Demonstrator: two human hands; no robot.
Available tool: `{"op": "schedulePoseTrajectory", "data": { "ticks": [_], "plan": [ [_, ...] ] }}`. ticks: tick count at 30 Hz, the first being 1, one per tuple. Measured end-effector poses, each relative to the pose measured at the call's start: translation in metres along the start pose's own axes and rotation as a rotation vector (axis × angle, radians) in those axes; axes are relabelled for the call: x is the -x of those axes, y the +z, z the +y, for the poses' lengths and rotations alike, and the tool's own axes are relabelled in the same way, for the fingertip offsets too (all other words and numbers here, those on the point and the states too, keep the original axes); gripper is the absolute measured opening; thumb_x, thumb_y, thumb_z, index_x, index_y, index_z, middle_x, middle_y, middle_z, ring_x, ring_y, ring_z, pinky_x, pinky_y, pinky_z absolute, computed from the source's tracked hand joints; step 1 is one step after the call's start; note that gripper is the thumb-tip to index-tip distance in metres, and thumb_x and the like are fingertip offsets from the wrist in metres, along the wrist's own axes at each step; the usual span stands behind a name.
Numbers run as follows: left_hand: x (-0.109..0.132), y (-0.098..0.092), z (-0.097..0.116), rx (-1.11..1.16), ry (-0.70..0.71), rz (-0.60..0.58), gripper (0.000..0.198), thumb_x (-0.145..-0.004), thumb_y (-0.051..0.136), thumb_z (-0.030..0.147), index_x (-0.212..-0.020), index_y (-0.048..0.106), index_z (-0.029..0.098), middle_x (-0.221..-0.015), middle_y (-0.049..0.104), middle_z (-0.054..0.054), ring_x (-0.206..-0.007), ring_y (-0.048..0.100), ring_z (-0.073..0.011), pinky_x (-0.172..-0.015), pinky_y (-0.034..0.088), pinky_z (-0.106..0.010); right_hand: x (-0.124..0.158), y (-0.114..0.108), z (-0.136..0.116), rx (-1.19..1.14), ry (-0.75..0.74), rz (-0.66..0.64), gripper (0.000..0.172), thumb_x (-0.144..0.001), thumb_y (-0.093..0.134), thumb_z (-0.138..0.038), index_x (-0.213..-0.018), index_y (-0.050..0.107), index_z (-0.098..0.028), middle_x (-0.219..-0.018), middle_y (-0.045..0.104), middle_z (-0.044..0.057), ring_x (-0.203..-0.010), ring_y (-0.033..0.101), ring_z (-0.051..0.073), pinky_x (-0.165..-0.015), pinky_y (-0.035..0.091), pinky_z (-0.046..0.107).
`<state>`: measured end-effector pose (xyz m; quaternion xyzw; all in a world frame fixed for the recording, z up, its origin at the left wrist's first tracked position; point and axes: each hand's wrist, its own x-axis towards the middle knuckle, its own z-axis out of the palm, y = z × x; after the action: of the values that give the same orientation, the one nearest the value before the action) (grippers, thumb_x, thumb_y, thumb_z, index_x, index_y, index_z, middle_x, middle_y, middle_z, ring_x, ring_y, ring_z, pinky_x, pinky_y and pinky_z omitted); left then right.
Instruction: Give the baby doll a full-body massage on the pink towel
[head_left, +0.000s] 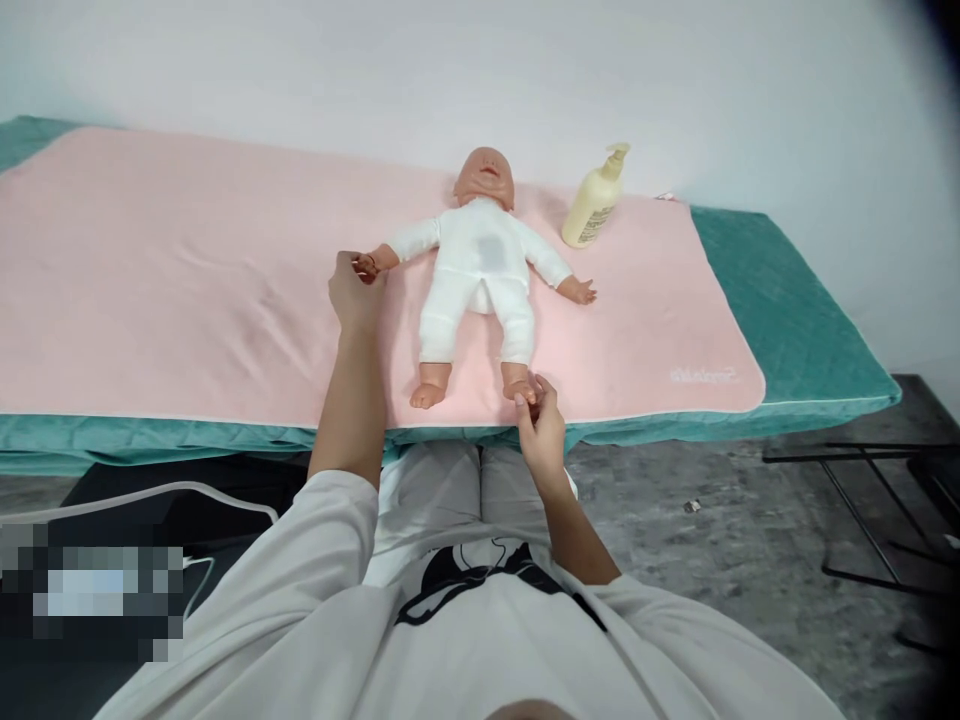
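Note:
A baby doll (484,240) with a white cloth body lies on its back on a pink mat (150,280), its head toward the wall and its feet toward me. My left hand (357,292) is closed around the doll's hand on the left side, with that arm stretched outward. My right hand (541,425) pinches the toes of the doll's foot (517,383) on the right side. The doll's other foot (431,386) and other hand (579,290) lie untouched on the mat.
A pale yellow pump bottle (591,210) stands on the mat right of the doll's head. Under the mat is a green-covered table (795,310), set against a white wall (375,70). A black metal frame (862,510) stands on the grey floor at right.

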<state>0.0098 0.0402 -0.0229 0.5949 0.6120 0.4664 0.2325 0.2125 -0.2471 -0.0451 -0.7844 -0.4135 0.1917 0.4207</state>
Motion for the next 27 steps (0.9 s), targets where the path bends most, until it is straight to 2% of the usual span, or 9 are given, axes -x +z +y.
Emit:
{"op": "schedulePoseTrajectory", "data": {
  "ticks": [4, 8, 12, 15, 20, 23, 27],
  "plan": [
    [-0.001, 0.001, 0.0, 0.013, -0.032, 0.009, 0.031, -0.078, 0.069, 0.01, -0.103, 0.054, 0.02, -0.102, 0.068, -0.004, -0.089, 0.069, -0.0177, -0.082, 0.054, -0.03, 0.0, 0.005, -0.003, 0.106, -0.008, 0.017, 0.072, -0.089, 0.055, -0.059, -0.147, 0.045, -0.016, -0.127, 0.07, 0.017, -0.104, 0.072, 0.033, -0.085, 0.057, 0.042],
    [-0.003, 0.002, 0.0, 0.038, -0.034, 0.015, 0.031, -0.079, 0.07, 0.011, -0.104, 0.054, 0.021, -0.104, 0.068, -0.004, -0.09, 0.07, -0.0186, -0.085, 0.056, -0.032, -0.005, 0.008, -0.009, 0.188, -0.014, 0.02, 0.08, -0.082, 0.069, -0.056, -0.147, 0.045, -0.017, -0.132, 0.068, 0.017, -0.109, 0.071, 0.035, -0.086, 0.057, 0.044],
    [-0.006, 0.004, -0.003, 0.077, -0.02, 0.035, 0.034, -0.079, 0.07, 0.009, -0.109, 0.057, 0.02, -0.105, 0.069, -0.005, -0.096, 0.07, -0.0205, -0.09, 0.056, -0.035, -0.009, 0.011, -0.015, 0.265, -0.089, 0.044, 0.06, -0.086, 0.067, -0.048, -0.135, 0.06, -0.014, -0.118, 0.072, 0.016, -0.103, 0.071, 0.032, -0.085, 0.057, 0.041],
    [-0.008, 0.005, -0.001, 0.125, 0.047, 0.092, 0.037, -0.081, 0.072, 0.009, -0.115, 0.059, 0.019, -0.106, 0.071, -0.006, -0.101, 0.07, -0.02, -0.092, 0.056, -0.034, -0.011, 0.009, -0.017, 0.307, -0.154, 0.088, 0.053, -0.088, 0.065, -0.048, -0.128, 0.067, -0.013, -0.111, 0.073, 0.015, -0.096, 0.072, 0.03, -0.081, 0.057, 0.038],
    [-0.01, 0.007, 0.009, 0.208, 0.116, 0.137, 0.041, -0.087, 0.072, 0.016, -0.125, 0.055, 0.017, -0.11, 0.071, -0.008, -0.103, 0.07, -0.0179, -0.093, 0.056, -0.032, -0.013, -0.003, -0.019, 0.244, -0.174, 0.096, 0.053, -0.089, 0.063, -0.046, -0.13, 0.067, -0.014, -0.11, 0.076, 0.015, -0.092, 0.074, 0.029, -0.08, 0.058, 0.037],
    [-0.013, 0.012, 0.017, 0.282, 0.15, 0.144, 0.044, -0.088, 0.072, 0.022, -0.127, 0.052, 0.021, -0.117, 0.07, -0.008, -0.098, 0.073, -0.0182, -0.092, 0.058, -0.033, -0.014, -0.01, -0.021, 0.186, -0.163, 0.098, 0.053, -0.087, 0.066, -0.042, -0.133, 0.066, -0.014, -0.112, 0.077, 0.015, -0.095, 0.075, 0.03, -0.082, 0.059, 0.039],
    [-0.023, 0.022, 0.029, 0.394, 0.237, 0.14, 0.049, -0.084, 0.076, 0.031, -0.126, 0.053, 0.022, -0.118, 0.071, -0.008, -0.104, 0.073, -0.0205, -0.096, 0.058, -0.035, -0.015, -0.017, -0.028, 0.056, -0.169, 0.199, 0.052, -0.086, 0.067, -0.038, -0.134, 0.064, -0.02, -0.12, 0.075, 0.012, -0.103, 0.074, 0.027, -0.09, 0.06, 0.042]
  ]
}}
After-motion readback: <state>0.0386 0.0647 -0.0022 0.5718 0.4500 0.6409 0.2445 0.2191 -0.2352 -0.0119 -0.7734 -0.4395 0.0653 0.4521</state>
